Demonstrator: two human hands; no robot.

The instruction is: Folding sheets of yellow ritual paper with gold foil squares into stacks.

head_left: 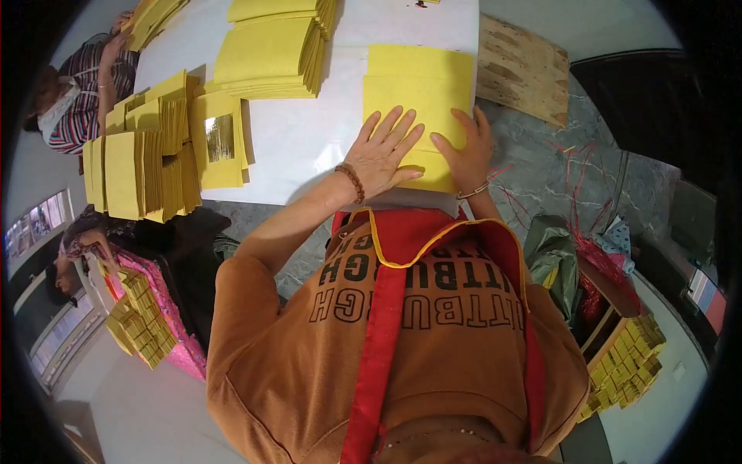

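I see both hands flat, fingers spread, grip closed on nothing: left hand [384,155] and right hand [466,151] press the yellow paper stack [417,89] at the white table [297,143] edge.

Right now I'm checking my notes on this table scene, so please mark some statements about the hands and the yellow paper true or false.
1. Both hands lie flat on a stack of yellow sheets. True: the left hand and the right hand press on it.
2. The left wrist is bare. False: it wears a beaded bracelet.
3. The table is white. True.
4. The sheet with a gold foil square lies under the right hand. False: it lies far to the left, untouched.
5. Only one person is visible. False: another person sits at the upper left.
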